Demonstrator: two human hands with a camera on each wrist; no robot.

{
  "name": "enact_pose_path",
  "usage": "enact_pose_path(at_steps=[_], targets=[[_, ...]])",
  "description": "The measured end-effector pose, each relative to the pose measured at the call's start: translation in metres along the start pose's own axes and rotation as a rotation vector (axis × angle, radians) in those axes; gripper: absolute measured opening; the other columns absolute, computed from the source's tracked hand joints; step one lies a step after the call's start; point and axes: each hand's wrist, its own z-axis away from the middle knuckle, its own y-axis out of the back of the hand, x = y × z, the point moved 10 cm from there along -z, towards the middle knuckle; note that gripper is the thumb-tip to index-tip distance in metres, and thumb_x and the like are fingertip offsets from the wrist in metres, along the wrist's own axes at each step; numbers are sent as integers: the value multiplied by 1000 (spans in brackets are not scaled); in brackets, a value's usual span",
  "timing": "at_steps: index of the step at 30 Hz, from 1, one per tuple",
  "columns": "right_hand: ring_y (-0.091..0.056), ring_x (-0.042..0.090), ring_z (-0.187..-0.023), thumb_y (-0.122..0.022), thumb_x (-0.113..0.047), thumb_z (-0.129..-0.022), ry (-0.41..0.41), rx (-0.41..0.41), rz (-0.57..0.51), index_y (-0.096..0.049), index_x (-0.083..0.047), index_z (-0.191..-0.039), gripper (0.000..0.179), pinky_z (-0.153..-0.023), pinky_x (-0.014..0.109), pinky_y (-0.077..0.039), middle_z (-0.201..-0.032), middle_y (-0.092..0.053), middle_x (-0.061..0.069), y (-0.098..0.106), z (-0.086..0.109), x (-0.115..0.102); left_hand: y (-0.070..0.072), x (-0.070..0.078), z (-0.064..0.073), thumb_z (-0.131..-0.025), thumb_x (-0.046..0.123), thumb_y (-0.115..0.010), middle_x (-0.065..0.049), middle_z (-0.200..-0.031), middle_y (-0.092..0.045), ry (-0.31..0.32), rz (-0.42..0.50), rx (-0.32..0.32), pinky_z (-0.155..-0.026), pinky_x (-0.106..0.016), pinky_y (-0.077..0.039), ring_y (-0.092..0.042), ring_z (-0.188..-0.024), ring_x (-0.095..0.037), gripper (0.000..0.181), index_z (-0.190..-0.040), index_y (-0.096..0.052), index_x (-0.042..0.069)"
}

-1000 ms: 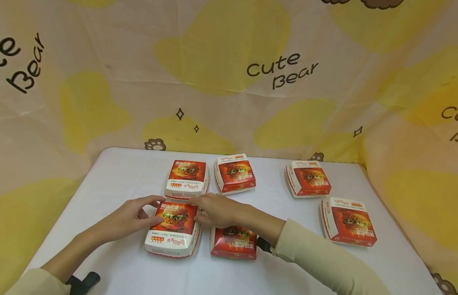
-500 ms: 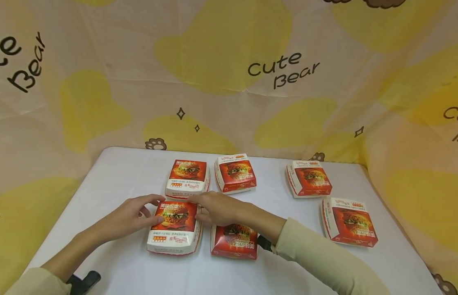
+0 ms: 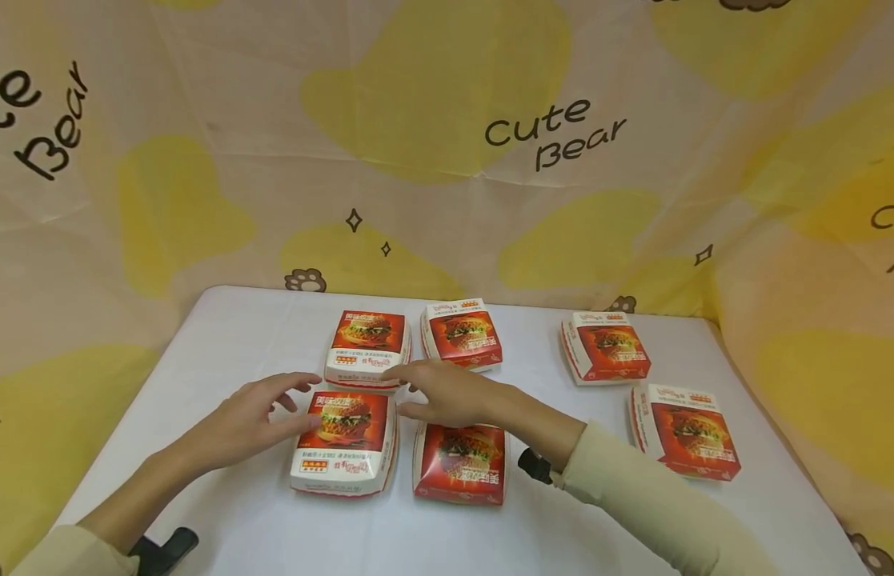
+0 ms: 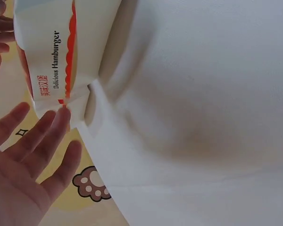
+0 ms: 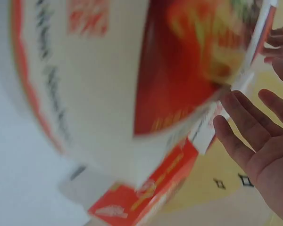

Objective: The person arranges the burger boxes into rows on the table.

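A red-and-white hamburger box (image 3: 343,440) lies at the front left of the group, its lid closed. Along its left side is my left hand (image 3: 238,420), the thumb at the lid's edge; whether it touches cannot be told. In the left wrist view those fingers (image 4: 37,141) stretch loosely beside a box's white side (image 4: 59,47). Just off the box's upper right corner hovers my right hand (image 3: 454,392), loosely bent and holding nothing. It partly covers a second hamburger box (image 3: 459,472) to the right. The right wrist view shows its spread fingers (image 5: 247,125) apart from a blurred box (image 5: 99,94).
Directly behind stand two more hamburger boxes, one at the back left (image 3: 367,340) and one beside it (image 3: 463,332). Farther right are a rear box (image 3: 608,348) and a front box (image 3: 687,432). A patterned cloth (image 3: 418,120) hangs behind the white table (image 3: 562,528).
The front-left box has shifted slightly up and right. My right hand has lifted off its corner toward the right and back; the left hand has barely moved, its fingers loosening.
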Motion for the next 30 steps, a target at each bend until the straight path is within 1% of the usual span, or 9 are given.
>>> enact_pose_path(at_steps=[2, 5, 7, 9, 15, 19, 24, 27, 30], targets=[[-59, 20, -120, -66, -26, -97, -6, 16, -8, -52, -10, -144, 52, -98, 32, -49, -140, -58, 5, 8, 8, 8, 4, 6, 1, -87, 47, -74, -8, -128, -63, -13, -37, 58, -76, -41, -53, -62, -101, -23, 64, -137, -57, 10], [-61, 22, -118, -68, -24, -96, -16, 39, -34, -52, -8, -143, 52, -97, 35, -51, -137, -59, 7, 17, 20, 21, 5, 22, 2, -87, 44, -76, -9, -134, -60, -64, -63, 133, -86, -52, -53, -60, -113, -30, 63, -137, -56, 12], [-61, 23, -118, -68, -23, -95, -30, 52, -48, -52, -7, -143, 53, -98, 38, -50, -138, -59, 8, 22, 28, 30, 3, 35, 1, -86, 40, -77, -11, -137, -58, -109, -56, 159, -92, -56, -50, -57, -121, -34, 64, -139, -55, 12], [-61, 25, -118, -69, -22, -95, -41, 68, -66, -51, -6, -143, 54, -98, 42, -50, -138, -59, 9, 25, 36, 39, -2, 47, 1, -85, 39, -78, -12, -141, -55, -134, -35, 155, -96, -58, -47, -53, -127, -36, 66, -140, -54, 13], [-59, 31, -119, -67, -21, -96, -96, 91, -155, -44, -9, -149, 59, -97, 50, -50, -142, -55, 12, 27, 61, 60, -25, 78, -4, -84, 34, -81, -6, -146, -52, -192, 51, 73, -99, -58, -45, -49, -133, -33, 71, -146, -50, 20], [-57, 33, -121, -65, -26, -97, -124, 83, -175, -44, -9, -148, 58, -97, 53, -49, -140, -55, 15, 25, 75, 69, -37, 93, -10, -85, 38, -79, -4, -148, -51, -217, 58, 33, -100, -55, -46, -48, -135, -29, 70, -147, -50, 25], [-56, 32, -123, -65, -32, -97, -161, 44, -180, -46, -9, -147, 58, -97, 55, -48, -142, -54, 15, 16, 87, 78, -54, 105, -19, -86, 44, -76, -8, -151, -47, -200, 0, -38, -100, -60, -44, -46, -136, -33, 67, -146, -51, 27], [-56, 32, -123, -64, -34, -97, -159, 36, -182, -47, -7, -146, 59, -98, 55, -48, -143, -53, 14, 12, 92, 79, -65, 114, -26, -88, 44, -74, -9, -152, -46, -221, -55, -80, -106, -63, -36, -43, -138, -36, 66, -146, -52, 24], [-56, 32, -123, -64, -33, -98, -150, 32, -176, -48, -6, -145, 57, -98, 55, -47, -142, -55, 12, 8, 94, 80, -76, 121, -31, -88, 45, -73, -11, -150, -48, -259, -117, -116, -111, -63, -27, -42, -139, -35, 67, -146, -52, 21]])
